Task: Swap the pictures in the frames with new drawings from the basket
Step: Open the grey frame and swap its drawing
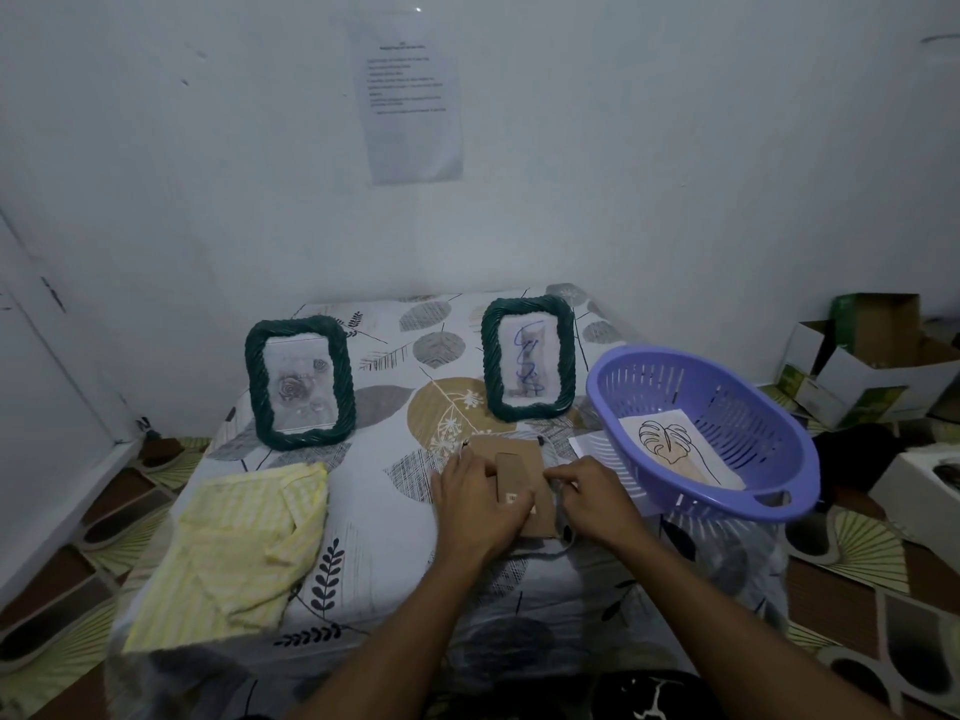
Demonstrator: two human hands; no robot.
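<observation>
Your left hand presses flat on the brown cardboard-backed frame, which lies face down on the leaf-print tablecloth. Fingers are fairly straight and the thumb lies across the fold-out stand leg. Your right hand has its fingers curled at that frame's right edge. It looks like a pinch on the rim or a tab, but the contact is too small to tell exactly.

Step in hand, my read: you are working the back of this frame. I can't say whether it is opening or closing, as no picture shows inside. The next move calls for the left hand to pin the card while the right works the edge fastener, with light force so the backing doesn't bend.

The yellow striped cloth lies crumpled well left of your hands. The lilac slotted plastic basket sits just right of your right hand. The leaf line drawing lies flat inside it, an easy right-hand reach. A white paper sheet pokes out at the basket's left side.

Further back two frames stand upright: the dark green twisted-rim frame with roses and the matching green frame with blue scribble.
</observation>
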